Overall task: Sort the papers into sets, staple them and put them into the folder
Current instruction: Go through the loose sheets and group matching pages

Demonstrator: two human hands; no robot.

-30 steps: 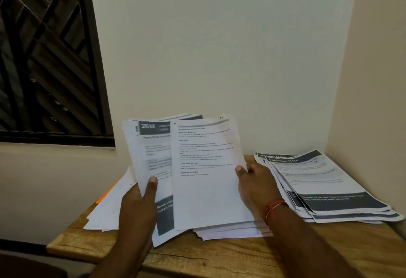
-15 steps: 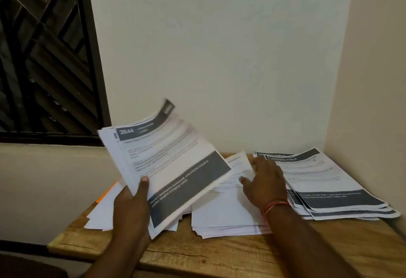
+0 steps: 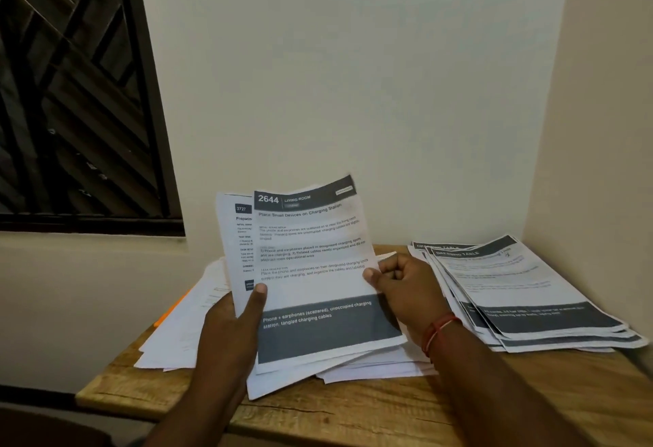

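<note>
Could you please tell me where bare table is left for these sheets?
The table is bare along its front edge, before the left pile and middle pile, widest front right before the Dressing Table stack, though the right forearm crosses it. Farther back, piles crowd it under the held sheets.

I'm looking at a wooden table (image 3: 353, 418) set into the corner of the room, with cracks running along its front edge. On the right a fanned stack of dark-banded sheets (image 3: 530, 291) headed DRESSING TABLE lies flat by the wall. A loose middle pile of white sheets (image 3: 371, 369) sits beside it, and a left pile (image 3: 176, 337) reaches the table's left edge, with an orange edge (image 3: 173, 308) showing from under it.
</note>
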